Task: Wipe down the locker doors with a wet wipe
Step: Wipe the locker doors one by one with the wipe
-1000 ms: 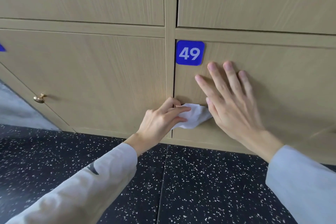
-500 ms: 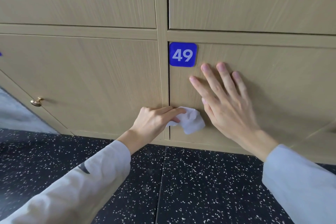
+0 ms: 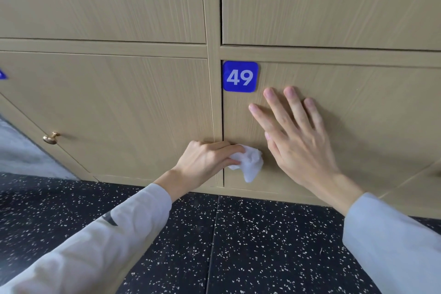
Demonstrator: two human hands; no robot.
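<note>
A: Where was the wet wipe?

B: Bunched in my left hand, fingers pinching it low on door 49, by the seam. My right hand lay flat on the same door, fingers straight and spread.

A: Risks?

B: I judged the wad covered little, so streaks could be missed; pushing might swing the door.

A: Hidden?

B: Door 49's right edge was cut off. The neighbouring door's knob showed; 49's didn't.

Even soft light, faint shadows under hands, sharp focus, wide-angle bowing at edges.
</note>
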